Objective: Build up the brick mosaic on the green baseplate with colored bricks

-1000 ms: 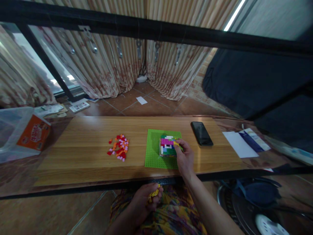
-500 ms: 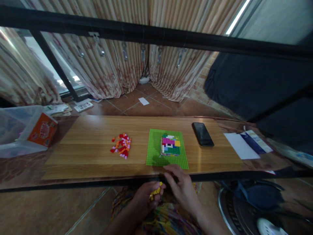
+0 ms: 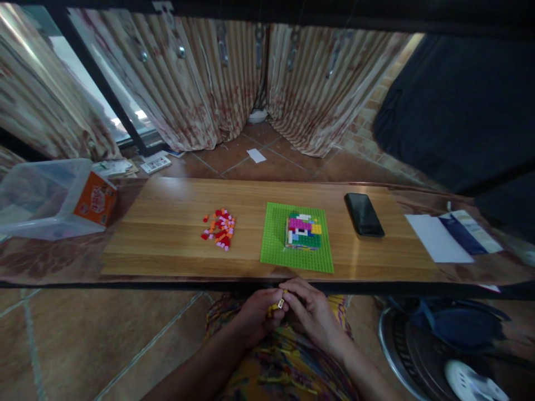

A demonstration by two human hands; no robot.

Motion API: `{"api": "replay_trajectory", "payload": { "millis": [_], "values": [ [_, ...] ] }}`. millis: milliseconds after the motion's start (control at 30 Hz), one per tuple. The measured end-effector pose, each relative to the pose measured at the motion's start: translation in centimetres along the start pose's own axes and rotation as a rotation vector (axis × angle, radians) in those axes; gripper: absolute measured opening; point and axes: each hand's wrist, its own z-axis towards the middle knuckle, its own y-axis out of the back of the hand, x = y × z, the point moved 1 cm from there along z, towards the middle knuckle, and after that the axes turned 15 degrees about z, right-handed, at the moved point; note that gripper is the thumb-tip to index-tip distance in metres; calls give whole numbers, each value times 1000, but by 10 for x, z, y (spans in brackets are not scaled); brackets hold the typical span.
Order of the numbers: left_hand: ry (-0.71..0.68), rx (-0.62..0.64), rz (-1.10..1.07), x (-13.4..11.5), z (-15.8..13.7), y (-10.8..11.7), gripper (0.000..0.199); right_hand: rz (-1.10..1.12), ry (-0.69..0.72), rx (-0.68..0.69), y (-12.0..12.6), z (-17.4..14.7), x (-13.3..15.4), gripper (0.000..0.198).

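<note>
Just below the table's front edge, my left hand [image 3: 261, 314] is closed around several small yellow toy bricks [image 3: 272, 309], partly hidden by the fingers. My right hand [image 3: 311, 312] meets it, thumb and fingers pinched on a yellow brick at the left fingertips. In front of both hands a green baseplate [image 3: 273, 255] lies on the wooden board. A block-shaped build of multicoloured bricks [image 3: 304, 233] stands on it, with magenta, white, blue, yellow and green pieces on top. To the left lies a loose pile of red, orange and pink bricks [image 3: 221, 229].
A black phone [image 3: 364, 215] rests right of the baseplate, with white paper [image 3: 437, 239] beyond it. At the far left stands a clear plastic bin [image 3: 42, 195] with an orange label. Dark metal bars cross above, and a round black-and-silver object [image 3: 418, 345] is at lower right.
My right hand has come left and down from the baseplate's front edge to my left hand, and its fingers have closed. The camera view has tilted down and shifted left.
</note>
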Motion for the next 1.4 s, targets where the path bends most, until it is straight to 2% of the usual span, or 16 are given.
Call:
{"api": "replay_trajectory", "payload": {
  "millis": [167,367,533,667,767,900,1033,1167,1400],
  "values": [
    [27,4,2,-2,2,1,28,-87,22,-1,3,2,1,22],
    [-5,11,75,2,6,3,28,-254,135,33,8,2,-3,21],
    [-7,-60,62,6,8,3,32,-316,127,44,5,1,-6,19],
    [-16,-37,40,2,8,1,31,-288,124,32,8,3,-5,21],
    [1,-46,31,0,7,-1,29,-213,130,-61,18,7,-6,20],
    [29,-162,43,2,4,-2,33,-37,98,-348,48,22,-12,17],
    [54,-133,63,4,5,1,35,222,89,-595,76,47,-20,22],
    [51,-110,70,8,8,6,36,324,120,-657,85,67,-26,24],
    [72,-113,85,13,12,11,39,287,148,-624,88,75,-31,22]
  ]
}}
